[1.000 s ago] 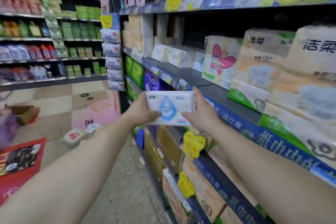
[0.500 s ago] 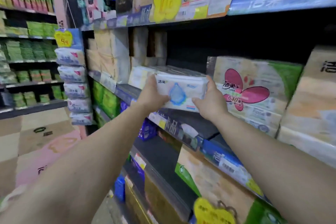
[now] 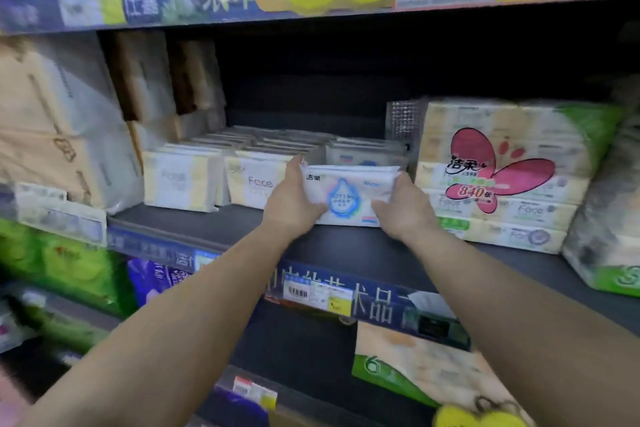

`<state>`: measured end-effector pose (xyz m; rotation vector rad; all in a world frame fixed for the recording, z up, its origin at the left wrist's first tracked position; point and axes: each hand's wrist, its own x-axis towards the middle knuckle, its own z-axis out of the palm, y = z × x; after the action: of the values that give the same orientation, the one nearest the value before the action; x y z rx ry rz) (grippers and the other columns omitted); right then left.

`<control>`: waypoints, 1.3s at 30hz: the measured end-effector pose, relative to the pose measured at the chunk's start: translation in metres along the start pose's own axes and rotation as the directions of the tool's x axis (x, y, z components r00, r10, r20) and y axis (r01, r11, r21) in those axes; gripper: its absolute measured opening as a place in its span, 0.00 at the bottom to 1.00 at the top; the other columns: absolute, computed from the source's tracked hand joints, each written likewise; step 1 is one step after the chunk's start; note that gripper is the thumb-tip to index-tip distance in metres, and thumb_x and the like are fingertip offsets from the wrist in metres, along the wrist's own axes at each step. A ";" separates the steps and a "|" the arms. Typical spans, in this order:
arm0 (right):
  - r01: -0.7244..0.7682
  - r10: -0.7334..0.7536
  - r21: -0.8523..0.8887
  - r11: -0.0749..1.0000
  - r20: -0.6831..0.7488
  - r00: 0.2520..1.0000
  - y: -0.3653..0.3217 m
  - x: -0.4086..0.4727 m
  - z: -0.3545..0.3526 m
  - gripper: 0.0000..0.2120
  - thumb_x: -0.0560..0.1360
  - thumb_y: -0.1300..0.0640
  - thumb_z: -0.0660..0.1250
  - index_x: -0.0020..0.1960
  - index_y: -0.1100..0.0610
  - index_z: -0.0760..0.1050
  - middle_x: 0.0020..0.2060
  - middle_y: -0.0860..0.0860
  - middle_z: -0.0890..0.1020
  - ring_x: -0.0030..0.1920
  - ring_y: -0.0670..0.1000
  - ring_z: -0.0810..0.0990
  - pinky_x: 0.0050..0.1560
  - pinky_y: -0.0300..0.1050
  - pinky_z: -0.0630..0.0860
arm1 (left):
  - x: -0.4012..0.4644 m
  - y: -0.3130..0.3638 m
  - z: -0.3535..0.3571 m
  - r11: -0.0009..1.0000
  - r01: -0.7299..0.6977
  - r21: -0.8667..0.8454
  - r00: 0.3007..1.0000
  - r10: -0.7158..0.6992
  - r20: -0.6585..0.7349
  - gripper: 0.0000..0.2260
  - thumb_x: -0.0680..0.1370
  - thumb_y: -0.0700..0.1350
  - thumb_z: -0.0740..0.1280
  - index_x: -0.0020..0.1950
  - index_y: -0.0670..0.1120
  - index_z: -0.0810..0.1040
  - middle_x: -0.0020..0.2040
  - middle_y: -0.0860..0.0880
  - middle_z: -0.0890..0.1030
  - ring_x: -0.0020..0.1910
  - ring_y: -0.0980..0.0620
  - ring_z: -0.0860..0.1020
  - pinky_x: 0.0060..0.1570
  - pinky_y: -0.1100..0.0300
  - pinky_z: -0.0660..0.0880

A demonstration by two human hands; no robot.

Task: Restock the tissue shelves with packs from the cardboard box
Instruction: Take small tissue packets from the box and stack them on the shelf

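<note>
Head view: white tissue pack (image 3: 349, 196) with a blue droplet print, gripped at both ends — left hand (image 3: 292, 203) and right hand (image 3: 401, 210) each curled round a side. Resting on the dark shelf (image 3: 346, 246), just left of the 840-sheet bundle (image 3: 498, 170) — right of the Face packs (image 3: 249, 180), matching packs (image 3: 363, 151) right behind.

Left hand (image 3: 291, 204) and right hand (image 3: 403, 210) cover both ends of tissue pack (image 3: 349, 196); fingers behind pack hidden. Print on pack blurred, unreadable. Shelf (image 3: 346, 246) back in darkness. Right-edge packs (image 3: 609, 211) cropped, smeared.
</note>
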<state>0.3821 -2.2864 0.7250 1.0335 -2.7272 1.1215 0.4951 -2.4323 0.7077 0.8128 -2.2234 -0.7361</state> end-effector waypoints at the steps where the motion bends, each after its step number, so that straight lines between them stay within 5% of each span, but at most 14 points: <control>1: -0.016 0.017 -0.051 0.999 0.014 1.000 -0.001 0.000 0.001 0.23 0.77 0.55 0.65 0.68 0.60 0.62 0.61 0.59 0.77 0.61 0.61 0.75 0.53 0.47 0.70 | 0.001 -0.001 -0.001 0.999 -0.018 0.037 1.000 0.018 -0.004 0.45 0.71 0.48 0.74 0.78 0.51 0.48 0.63 0.46 0.77 0.59 0.43 0.76 0.52 0.57 0.71; 5: -0.049 0.055 -0.153 0.987 0.034 0.998 0.000 0.004 0.004 0.22 0.76 0.55 0.65 0.67 0.59 0.64 0.60 0.58 0.77 0.60 0.60 0.76 0.51 0.47 0.70 | 0.004 0.002 -0.008 0.938 -0.123 0.326 0.991 0.136 -0.018 0.49 0.72 0.52 0.73 0.78 0.52 0.40 0.51 0.45 0.79 0.48 0.45 0.76 0.41 0.55 0.70; 10: -0.081 0.084 -0.168 0.982 0.006 0.996 0.002 0.012 0.010 0.17 0.75 0.55 0.66 0.60 0.61 0.70 0.57 0.60 0.79 0.57 0.60 0.77 0.52 0.47 0.73 | 0.014 -0.004 -0.012 0.612 -0.324 0.721 0.898 0.439 0.030 0.39 0.68 0.59 0.73 0.74 0.52 0.61 0.65 0.42 0.66 0.64 0.41 0.64 0.63 0.49 0.60; 13: -0.116 0.118 -0.163 0.980 0.000 0.993 0.002 0.015 0.014 0.13 0.74 0.56 0.65 0.56 0.60 0.70 0.49 0.60 0.82 0.48 0.60 0.82 0.49 0.49 0.78 | 0.026 -0.006 -0.015 0.533 -0.384 0.754 0.874 0.474 0.110 0.38 0.66 0.62 0.73 0.72 0.52 0.64 0.71 0.43 0.62 0.73 0.39 0.56 0.72 0.40 0.42; 17: -0.216 0.217 -0.118 0.969 -0.006 0.976 -0.002 0.024 0.021 0.14 0.71 0.65 0.67 0.55 0.63 0.69 0.44 0.60 0.83 0.45 0.59 0.83 0.37 0.47 0.77 | 0.040 -0.001 -0.016 0.488 -0.434 0.757 0.864 0.464 0.195 0.38 0.67 0.63 0.72 0.72 0.51 0.63 0.69 0.49 0.68 0.74 0.43 0.57 0.70 0.36 0.35; 20: -0.307 0.306 -0.006 0.952 -0.033 0.951 -0.006 0.032 0.025 0.15 0.68 0.69 0.66 0.53 0.63 0.69 0.41 0.62 0.83 0.43 0.62 0.84 0.38 0.52 0.80 | 0.049 0.005 -0.009 0.477 -0.460 0.749 0.856 0.461 0.233 0.35 0.68 0.61 0.72 0.70 0.49 0.65 0.67 0.49 0.72 0.75 0.44 0.58 0.68 0.36 0.31; 24: -0.382 0.392 0.183 0.906 -0.022 0.920 -0.011 0.034 0.028 0.13 0.72 0.71 0.62 0.52 0.61 0.63 0.40 0.64 0.82 0.40 0.63 0.84 0.36 0.55 0.80 | 0.060 0.012 0.000 0.456 -0.474 0.753 0.848 0.467 0.251 0.33 0.68 0.59 0.72 0.69 0.51 0.67 0.64 0.49 0.75 0.71 0.45 0.64 0.67 0.37 0.29; 29: -0.294 0.325 0.246 0.924 -0.096 0.941 -0.005 0.030 0.031 0.16 0.74 0.63 0.61 0.61 0.61 0.66 0.52 0.62 0.80 0.53 0.64 0.81 0.53 0.60 0.79 | 0.075 0.012 0.006 0.465 -0.445 0.765 0.866 0.441 0.236 0.30 0.68 0.52 0.72 0.69 0.50 0.68 0.62 0.48 0.75 0.66 0.45 0.68 0.68 0.36 0.32; 32: -0.241 0.268 0.213 0.947 -0.110 0.957 -0.006 0.017 0.027 0.21 0.76 0.62 0.61 0.68 0.57 0.66 0.58 0.58 0.79 0.56 0.60 0.79 0.57 0.48 0.75 | 0.080 0.008 0.007 0.452 -0.460 0.764 0.857 0.451 0.249 0.29 0.69 0.51 0.72 0.68 0.49 0.69 0.62 0.49 0.74 0.65 0.45 0.68 0.68 0.36 0.33; 36: -0.159 0.166 0.185 0.970 -0.022 0.986 -0.011 0.004 0.027 0.30 0.77 0.64 0.60 0.75 0.47 0.58 0.59 0.53 0.76 0.53 0.56 0.78 0.49 0.43 0.75 | 0.085 0.005 0.003 0.421 -0.508 0.751 0.832 0.466 0.301 0.34 0.68 0.56 0.73 0.71 0.52 0.65 0.67 0.50 0.71 0.69 0.46 0.65 0.69 0.35 0.35; 39: -0.153 0.155 0.155 0.976 0.001 0.988 -0.014 0.006 0.029 0.35 0.77 0.65 0.59 0.77 0.41 0.52 0.61 0.54 0.75 0.52 0.57 0.79 0.45 0.42 0.75 | 0.086 0.006 -0.001 0.395 -0.513 0.762 0.837 0.427 0.342 0.42 0.69 0.63 0.71 0.77 0.58 0.53 0.76 0.52 0.61 0.76 0.46 0.55 0.68 0.35 0.32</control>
<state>0.3922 -2.3151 0.7140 0.8374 -2.7904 1.3767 0.4427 -2.4894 0.7445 0.4570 -2.6839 0.6952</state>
